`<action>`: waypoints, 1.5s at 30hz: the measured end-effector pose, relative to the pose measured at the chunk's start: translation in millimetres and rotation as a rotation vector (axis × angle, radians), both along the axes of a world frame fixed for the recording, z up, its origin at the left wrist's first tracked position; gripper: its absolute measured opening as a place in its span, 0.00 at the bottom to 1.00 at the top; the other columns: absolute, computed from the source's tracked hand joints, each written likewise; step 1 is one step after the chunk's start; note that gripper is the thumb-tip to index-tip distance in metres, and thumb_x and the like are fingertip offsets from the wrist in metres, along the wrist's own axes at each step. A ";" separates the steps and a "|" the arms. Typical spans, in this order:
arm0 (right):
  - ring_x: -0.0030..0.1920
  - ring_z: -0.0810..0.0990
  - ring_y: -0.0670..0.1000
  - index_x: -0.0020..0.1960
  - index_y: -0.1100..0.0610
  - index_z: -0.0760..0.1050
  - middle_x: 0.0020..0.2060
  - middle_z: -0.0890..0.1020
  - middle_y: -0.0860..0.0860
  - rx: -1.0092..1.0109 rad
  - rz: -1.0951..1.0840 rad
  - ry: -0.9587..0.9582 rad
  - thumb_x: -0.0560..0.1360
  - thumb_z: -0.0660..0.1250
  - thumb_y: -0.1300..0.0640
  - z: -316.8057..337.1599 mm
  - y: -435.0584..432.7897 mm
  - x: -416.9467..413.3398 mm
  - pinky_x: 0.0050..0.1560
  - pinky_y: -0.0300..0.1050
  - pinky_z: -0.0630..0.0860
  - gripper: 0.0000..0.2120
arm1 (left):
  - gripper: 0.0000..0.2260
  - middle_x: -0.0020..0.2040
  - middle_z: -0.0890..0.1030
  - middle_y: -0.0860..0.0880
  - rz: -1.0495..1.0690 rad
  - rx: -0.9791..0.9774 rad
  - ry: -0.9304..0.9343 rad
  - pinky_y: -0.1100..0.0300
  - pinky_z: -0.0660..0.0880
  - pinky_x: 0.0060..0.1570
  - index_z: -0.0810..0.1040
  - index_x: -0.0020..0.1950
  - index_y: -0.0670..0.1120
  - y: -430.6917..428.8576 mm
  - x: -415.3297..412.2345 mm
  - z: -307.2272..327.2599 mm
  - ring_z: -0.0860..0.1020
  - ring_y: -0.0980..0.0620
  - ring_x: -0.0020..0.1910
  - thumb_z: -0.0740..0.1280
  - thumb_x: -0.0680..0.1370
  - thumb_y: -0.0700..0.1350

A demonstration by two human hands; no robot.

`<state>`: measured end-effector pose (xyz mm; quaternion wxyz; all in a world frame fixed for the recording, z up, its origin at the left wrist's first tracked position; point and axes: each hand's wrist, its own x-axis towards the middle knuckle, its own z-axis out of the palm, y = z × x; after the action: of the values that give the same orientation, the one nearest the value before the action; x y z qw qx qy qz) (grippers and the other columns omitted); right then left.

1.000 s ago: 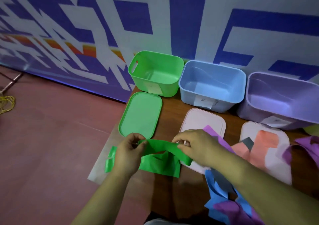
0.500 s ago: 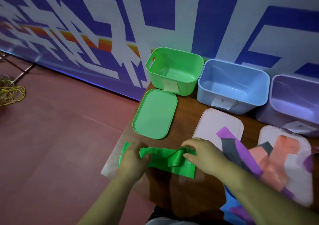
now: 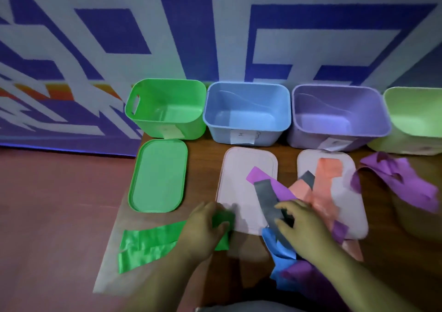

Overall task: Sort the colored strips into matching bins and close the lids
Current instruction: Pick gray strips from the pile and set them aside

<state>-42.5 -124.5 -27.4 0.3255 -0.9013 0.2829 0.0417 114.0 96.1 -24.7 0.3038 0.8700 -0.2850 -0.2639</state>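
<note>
My left hand [image 3: 203,228] grips the green strips [image 3: 148,244], which lie flat on the table's front left corner. My right hand [image 3: 301,223] rests on the mixed pile, fingers and thumb pinching a grey strip [image 3: 267,199]. Purple [image 3: 270,182], salmon [image 3: 325,175] and blue strips [image 3: 279,252] lie around it. Open along the wall stand a green bin [image 3: 153,125], a blue bin [image 3: 220,132] and a purple bin [image 3: 303,139]. The green lid [image 3: 157,175] lies flat in front of the green bin.
Two pale pink lids [image 3: 236,168] [image 3: 351,204] lie under the strip pile. A light green bin [image 3: 416,120] stands at the far right, with more purple strips [image 3: 404,182] in front of it. The table's left edge [image 3: 112,252] drops to a red floor.
My right hand let go of the green strips and moved right onto the pile, at the grey strip. My left hand keeps the green strips, now spread on the table.
</note>
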 end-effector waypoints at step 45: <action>0.43 0.82 0.41 0.49 0.40 0.79 0.40 0.84 0.45 0.401 -0.331 -0.059 0.74 0.71 0.65 25.5 -17.5 -4.6 0.46 0.33 0.76 0.18 | 0.09 0.40 0.81 0.57 0.310 -0.310 0.151 0.59 0.76 0.39 0.76 0.49 0.55 -97.9 21.0 -9.7 0.79 0.57 0.38 0.69 0.77 0.40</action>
<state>-47.1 -142.1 -1.9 0.5084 -0.7610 0.4027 0.0167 135.0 -1.8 -34.4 0.4913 0.8240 -0.1616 -0.2315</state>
